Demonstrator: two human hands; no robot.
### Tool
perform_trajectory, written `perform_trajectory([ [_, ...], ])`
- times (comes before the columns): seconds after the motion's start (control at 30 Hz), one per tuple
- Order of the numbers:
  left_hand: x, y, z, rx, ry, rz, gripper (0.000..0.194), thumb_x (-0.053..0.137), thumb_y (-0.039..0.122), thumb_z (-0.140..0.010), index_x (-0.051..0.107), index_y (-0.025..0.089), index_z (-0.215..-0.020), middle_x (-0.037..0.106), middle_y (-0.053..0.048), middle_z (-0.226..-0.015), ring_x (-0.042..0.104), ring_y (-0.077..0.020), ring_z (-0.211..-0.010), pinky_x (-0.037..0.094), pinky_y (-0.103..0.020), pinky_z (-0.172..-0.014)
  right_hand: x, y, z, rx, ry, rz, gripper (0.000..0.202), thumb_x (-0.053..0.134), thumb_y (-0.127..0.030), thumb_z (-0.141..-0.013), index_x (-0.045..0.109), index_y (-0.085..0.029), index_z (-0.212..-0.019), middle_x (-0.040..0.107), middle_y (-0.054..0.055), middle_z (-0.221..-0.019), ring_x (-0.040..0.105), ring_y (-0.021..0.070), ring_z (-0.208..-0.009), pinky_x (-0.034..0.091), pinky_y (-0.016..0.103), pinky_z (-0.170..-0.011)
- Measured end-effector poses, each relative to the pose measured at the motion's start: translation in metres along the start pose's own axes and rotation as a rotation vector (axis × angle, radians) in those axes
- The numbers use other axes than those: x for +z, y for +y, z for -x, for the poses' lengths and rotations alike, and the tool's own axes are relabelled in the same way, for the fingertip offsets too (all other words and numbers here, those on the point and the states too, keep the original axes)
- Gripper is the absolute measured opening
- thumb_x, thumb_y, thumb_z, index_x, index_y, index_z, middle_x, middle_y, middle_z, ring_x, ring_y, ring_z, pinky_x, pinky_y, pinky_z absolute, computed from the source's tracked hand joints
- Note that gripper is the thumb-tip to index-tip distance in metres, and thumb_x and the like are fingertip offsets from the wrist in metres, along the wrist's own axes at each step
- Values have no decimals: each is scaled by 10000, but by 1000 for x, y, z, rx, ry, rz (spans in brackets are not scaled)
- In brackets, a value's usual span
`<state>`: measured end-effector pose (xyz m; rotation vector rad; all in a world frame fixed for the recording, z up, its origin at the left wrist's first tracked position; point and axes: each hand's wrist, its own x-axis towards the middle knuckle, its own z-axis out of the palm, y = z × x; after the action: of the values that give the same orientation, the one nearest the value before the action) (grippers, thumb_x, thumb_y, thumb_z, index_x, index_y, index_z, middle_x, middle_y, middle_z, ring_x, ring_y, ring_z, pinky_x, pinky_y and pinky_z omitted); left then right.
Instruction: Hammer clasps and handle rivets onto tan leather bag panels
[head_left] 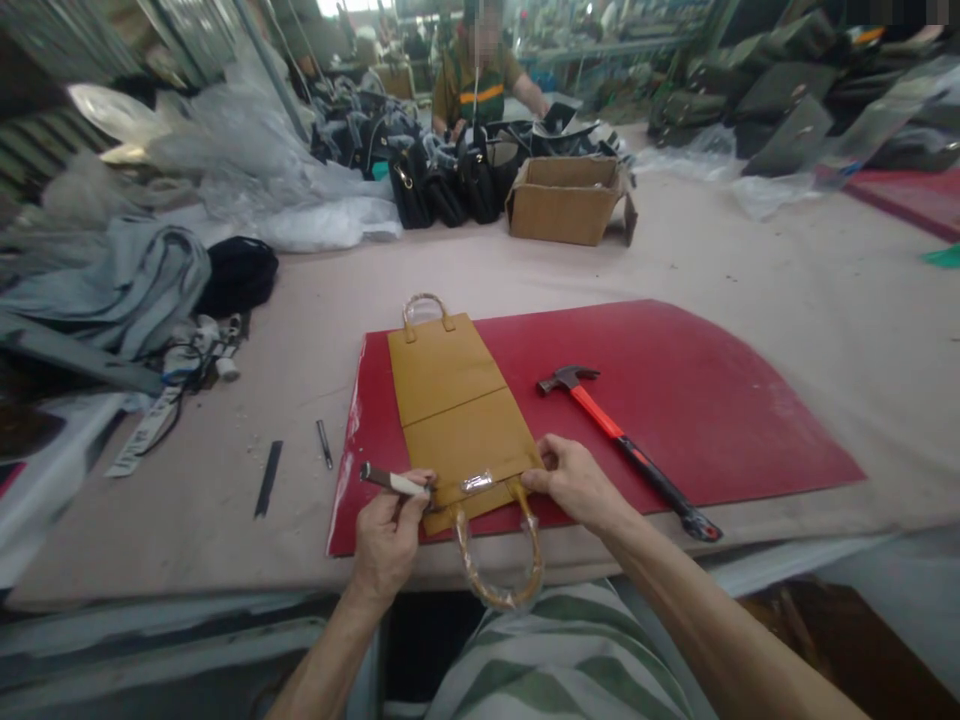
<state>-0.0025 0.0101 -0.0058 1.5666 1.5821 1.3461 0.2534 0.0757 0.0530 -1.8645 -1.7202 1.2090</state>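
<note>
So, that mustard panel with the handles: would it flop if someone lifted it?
Probably floppy: the mustard panel looks thin, and a line across its middle suggests it might fold there. The near handle would likely hold its curved shape, though its shiny clear wrapping could be slippery.

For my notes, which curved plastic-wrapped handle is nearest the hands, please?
The near handle, between left hand and right hand; the far handle is at the mustard panel's opposite end.

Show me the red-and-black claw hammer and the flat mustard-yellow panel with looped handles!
Red-and-black claw hammer [628, 447], head view: on its handle.
Mustard-yellow panel with looped handles [450, 378], head view: on its far half.
</note>
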Motion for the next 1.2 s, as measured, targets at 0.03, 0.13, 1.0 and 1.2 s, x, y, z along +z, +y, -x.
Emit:
perform_trajectory([
  [0.03, -1, 1, 0, -26, 2, 26, 198, 617, 315, -898, 710, 163, -984, 779, -112, -1038, 756, -236, -978, 634, -374, -887, 0, 0, 1, -3, -43, -111, 189, 688, -254, -707, 521, -207, -783, 653, -6, -756, 598, 147, -666, 438, 262, -598],
  [0.13, -4, 4, -1, -129, 2, 94, 242, 634, 362, -892, 713, 166, -1011, 774, -110, -1069, 750, -237, -1002, 620, -383, -925, 8, 2, 8, 42, -206, -629, 331, 728, -321, -666, 553, -208, -923, 683, -9, -809, 613, 145, -627, 483, 270, -565],
  [1.0, 42, 54, -43, -289, -159, 438, 249, 677, 376, -892, 715, 158, -1007, 784, -91, -1044, 736, -197, -979, 582, -302, -894, 32, 5, 10, 127, -408, -948, 301, 802, -361, -596, 676, -170, -792, 650, 11, -708, 556, 166, -661, 446, 313, -667],
  [1.2, 43, 64, -43, -254, -193, 422, 244, 687, 373, -889, 716, 161, -1007, 779, -94, -1068, 728, -209, -1025, 589, -310, -920, 29, 6, 11, 78, -449, -911, 273, 790, -381, -602, 621, -187, -694, 588, -11, -646, 521, 161, -646, 410, 302, -645],
])
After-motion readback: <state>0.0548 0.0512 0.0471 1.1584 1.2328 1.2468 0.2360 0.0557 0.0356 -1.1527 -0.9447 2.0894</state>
